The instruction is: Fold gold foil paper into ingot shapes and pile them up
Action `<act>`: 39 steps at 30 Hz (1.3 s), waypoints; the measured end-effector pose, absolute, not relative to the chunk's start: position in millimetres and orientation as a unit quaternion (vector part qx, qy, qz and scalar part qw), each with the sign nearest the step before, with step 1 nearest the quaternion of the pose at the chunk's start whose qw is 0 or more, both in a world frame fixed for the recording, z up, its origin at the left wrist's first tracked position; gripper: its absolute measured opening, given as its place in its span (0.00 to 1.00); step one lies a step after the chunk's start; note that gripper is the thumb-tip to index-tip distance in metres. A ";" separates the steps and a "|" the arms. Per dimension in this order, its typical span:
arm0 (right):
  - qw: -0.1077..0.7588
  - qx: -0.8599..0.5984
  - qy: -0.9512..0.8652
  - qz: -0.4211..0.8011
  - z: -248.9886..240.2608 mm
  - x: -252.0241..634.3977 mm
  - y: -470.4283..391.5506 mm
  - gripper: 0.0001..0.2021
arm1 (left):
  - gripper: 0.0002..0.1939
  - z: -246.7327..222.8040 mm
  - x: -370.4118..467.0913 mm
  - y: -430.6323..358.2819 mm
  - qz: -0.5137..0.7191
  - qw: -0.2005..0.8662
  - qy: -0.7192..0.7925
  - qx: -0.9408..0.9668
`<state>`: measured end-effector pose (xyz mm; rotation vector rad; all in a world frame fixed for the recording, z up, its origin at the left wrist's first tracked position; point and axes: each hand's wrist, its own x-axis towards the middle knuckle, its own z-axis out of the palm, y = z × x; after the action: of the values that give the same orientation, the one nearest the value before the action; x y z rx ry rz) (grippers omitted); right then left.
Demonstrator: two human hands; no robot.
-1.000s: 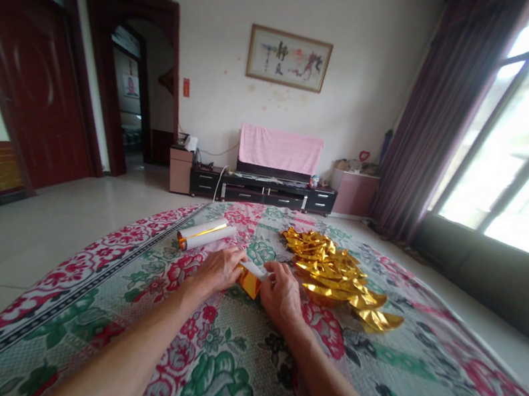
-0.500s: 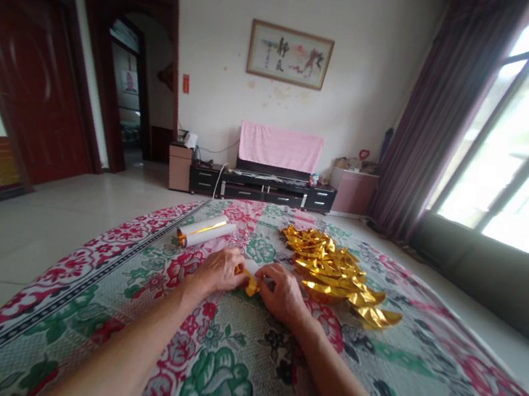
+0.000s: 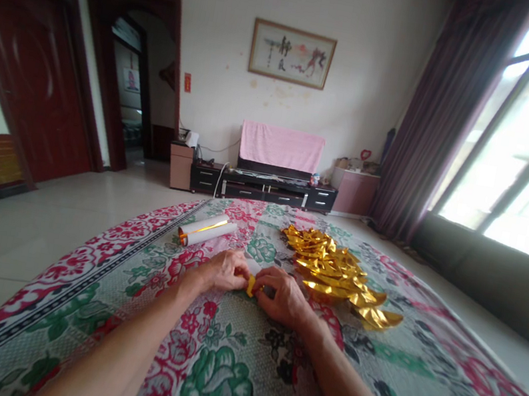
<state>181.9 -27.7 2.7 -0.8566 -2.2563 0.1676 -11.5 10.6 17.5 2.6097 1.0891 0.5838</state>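
Near the middle of the flowered tablecloth (image 3: 179, 346), a small piece of gold paper (image 3: 250, 285) with a whitish part behind it sits between my two hands. My left hand (image 3: 227, 270) pinches its left side, fingers closed. On its right side, the closed fingers of my right hand (image 3: 277, 293) grip the same paper. Much of the piece is hidden by my fingers. To the right lies an overlapping row of shiny folded gold paper shapes (image 3: 334, 267). Rolled white-backed gold sheets (image 3: 208, 229) lie beyond my left hand.
Past the table's far edge stands a low black cabinet (image 3: 266, 189) with a pink cloth (image 3: 282, 147) over something on it. A purple curtain (image 3: 440, 119) and a window are at the right, a red door (image 3: 32, 71) at the left.
My fingers have shifted slightly around the gold paper, and less of it shows between them. The folded shapes and the rolls lie as before.
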 end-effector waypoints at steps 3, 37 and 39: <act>0.363 -0.333 -0.868 0.067 -0.1 182.5 -25.8 0.10 | 0.09 18.6 -16.5 11.6 0.184 0.177 0.354 0.900; 0.338 -0.317 -0.886 0.024 7.8 181.1 -35.5 0.05 | 0.09 9.3 -21.7 18.5 0.207 0.175 0.329 0.904; 0.338 -0.317 -0.886 0.026 7.4 180.3 -36.3 0.04 | 0.09 8.8 -21.5 18.9 0.207 0.178 0.334 0.902</act>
<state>180.3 -36.3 7.4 -0.8267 -2.3073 0.0686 -21.5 18.9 8.8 2.5533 0.9438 0.5854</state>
